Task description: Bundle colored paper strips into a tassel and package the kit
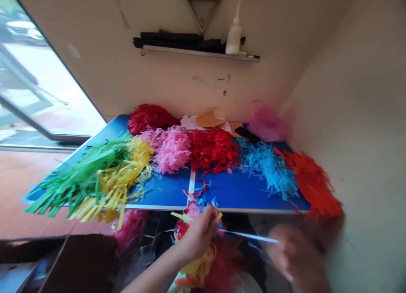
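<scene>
My left hand [200, 231] is closed, fingers pinched around a multicoloured bundle of fringed paper strips [200, 263] just below the table's front edge. Yellow, red, pink and blue fringes stick out around that hand. From it a thin whitish strip [253, 236] runs taut to my right hand [290, 252], which is smeared by motion but appears closed on the strip's far end. Over the table [171, 189] lie fringed paper piles: green [82, 168], yellow [120, 174], pink [173, 151], red [214, 149], blue [269, 166] and orange-red [312, 183].
A dark red pile [151, 117], papers [187, 121], a black phone-like object [247, 134] and a pink plastic bag [268, 123] sit at the back. A wall shelf [203, 52] holds a nozzle bottle [234, 37]. At lower left stands an open cardboard box [85, 259].
</scene>
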{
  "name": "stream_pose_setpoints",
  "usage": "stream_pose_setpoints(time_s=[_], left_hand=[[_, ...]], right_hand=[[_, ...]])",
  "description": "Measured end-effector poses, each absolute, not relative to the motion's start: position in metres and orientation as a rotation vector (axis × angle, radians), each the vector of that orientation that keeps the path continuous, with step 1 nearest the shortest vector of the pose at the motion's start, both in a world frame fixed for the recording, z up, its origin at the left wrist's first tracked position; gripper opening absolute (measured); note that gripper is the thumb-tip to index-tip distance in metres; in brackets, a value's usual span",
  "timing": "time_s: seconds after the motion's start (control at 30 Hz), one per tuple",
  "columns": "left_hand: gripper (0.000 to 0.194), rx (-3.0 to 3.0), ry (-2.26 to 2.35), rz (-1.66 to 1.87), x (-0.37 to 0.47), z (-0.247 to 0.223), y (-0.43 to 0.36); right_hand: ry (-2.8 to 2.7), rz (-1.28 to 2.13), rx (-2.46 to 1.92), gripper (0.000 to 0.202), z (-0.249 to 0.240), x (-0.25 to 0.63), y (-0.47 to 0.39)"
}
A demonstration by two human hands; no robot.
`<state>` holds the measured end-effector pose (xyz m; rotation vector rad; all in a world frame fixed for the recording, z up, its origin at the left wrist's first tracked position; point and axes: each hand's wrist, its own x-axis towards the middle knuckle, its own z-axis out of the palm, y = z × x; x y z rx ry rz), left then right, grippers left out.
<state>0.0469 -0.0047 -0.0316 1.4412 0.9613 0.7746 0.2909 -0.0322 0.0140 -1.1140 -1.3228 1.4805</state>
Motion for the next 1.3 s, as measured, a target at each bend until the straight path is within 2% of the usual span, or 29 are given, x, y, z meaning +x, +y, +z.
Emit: stream_pose_setpoints(time_s=[0.1,0.2,0.3,0.43,0.5,0.67,0.83,0.93,1.1,1.3], left_hand=[[0.031,1.446,1.04,0.813,0.031,-0.047,-0.007],[0.028,1.508,1.11,0.831,0.022,-0.054,-0.01],[0.026,1.553,1.144,0.851,0.015,-0.056,-0.012],[0.026,1.482,1.13,0.881,0.01,-0.055,-0.014],[0.025,1.443,1.114,0.88,0.011,-0.054,-0.014],[0.024,1.455,1.154,0.941,0.014,-0.051,-0.01],[0.023,1.3,1.131,1.044,0.009,-0.045,-0.009],[0.026,1.001,1.071,1.168,0.01,-0.036,-0.011],[0.037,0.368,0.914,1.009,0.014,-0.029,-0.014],[0.034,0.231,0.846,1.0,0.013,-0.032,-0.015]], right_hand=[[-0.978,1.269,-0.991,0.022,0.017,0.317,-0.023],[-0.77,1.119,-0.95,0.028,0.029,0.326,-0.009],[-0.73,1.15,-0.933,0.028,0.044,0.331,0.006],[-0.663,0.974,-1.03,0.013,0.056,0.333,0.018],[-0.751,0.944,-1.033,0.014,0.061,0.325,0.015],[-0.891,1.042,-0.878,0.008,0.071,0.294,-0.009],[-1.128,1.045,-1.118,0.027,0.047,0.261,-0.016],[-1.401,1.127,-1.276,0.029,0.019,0.225,-0.013],[-1.532,1.213,-1.305,0.039,-0.008,0.184,-0.014],[-1.567,1.292,-1.18,0.036,-0.005,0.182,-0.023]])
